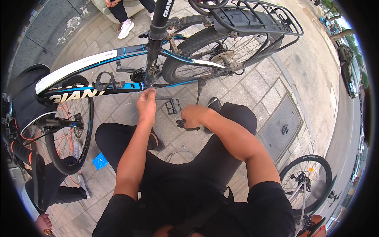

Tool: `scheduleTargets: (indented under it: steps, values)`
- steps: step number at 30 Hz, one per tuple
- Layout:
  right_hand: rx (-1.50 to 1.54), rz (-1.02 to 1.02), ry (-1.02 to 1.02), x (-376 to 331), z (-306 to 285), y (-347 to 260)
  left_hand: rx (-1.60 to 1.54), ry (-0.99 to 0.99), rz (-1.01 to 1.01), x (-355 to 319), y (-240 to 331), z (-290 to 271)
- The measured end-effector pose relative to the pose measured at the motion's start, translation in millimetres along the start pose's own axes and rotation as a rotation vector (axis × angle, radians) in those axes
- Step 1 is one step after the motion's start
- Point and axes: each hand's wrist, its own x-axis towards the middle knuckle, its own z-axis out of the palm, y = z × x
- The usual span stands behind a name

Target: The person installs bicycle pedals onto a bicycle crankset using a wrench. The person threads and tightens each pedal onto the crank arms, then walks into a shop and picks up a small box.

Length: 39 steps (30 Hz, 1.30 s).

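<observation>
The left hand [147, 104] reaches up to the bottom of the bicycle frame [118, 69], where the seat tube meets the down tube, just above the middle of the view. Its fingers [150, 93] are pinched together on something small at that joint; what they grip is too small to make out. At four o'clock from it, close by, the right hand [193, 116] is clenched around a dark tool [185, 126] whose end sticks out to the left below the fist. Between the two hands hangs a black pedal [173, 106] on its crank arm.

The frame is black, white and blue and runs from nine o'clock up toward twelve o'clock. The rear wheel [205, 51] sits at one o'clock from the hands, with a black rack [252, 17] over it. The front wheel [73, 130] stands at nine o'clock, orange lines on its rim. A kickstand [200, 89] drops to the paving [252, 91] just right of the pedal.

On the paving at seven o'clock lies a small blue packet [100, 161]. At three o'clock a square metal cover [282, 128] is set into the stones. Another bicycle wheel [306, 181] shows at five o'clock. At eleven o'clock another person's white shoe [126, 27] rests on the ground.
</observation>
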Motion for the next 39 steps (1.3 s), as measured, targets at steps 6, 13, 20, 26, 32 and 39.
scheduleTargets:
  steps: [6,13,20,26,32,39]
  values:
    - [0.089,-0.109,0.035,6,2,-11,-0.190,-0.238,0.799,-103,169,-24]
    - [0.107,-0.135,0.187,-5,-15,-20,0.113,-0.045,1.467,-123,303,-81]
    - [0.112,-0.088,0.231,-36,-11,-3,1.317,0.063,0.610,-60,311,-6]
    - [0.258,-0.114,0.452,-72,-31,-14,1.561,0.327,1.099,-52,278,-10]
    - [0.237,-0.029,0.902,-174,-100,-75,1.466,0.409,1.213,-48,292,-17]
    - [0.027,0.179,1.451,-255,-216,-118,1.289,0.434,1.258,-32,325,-31]
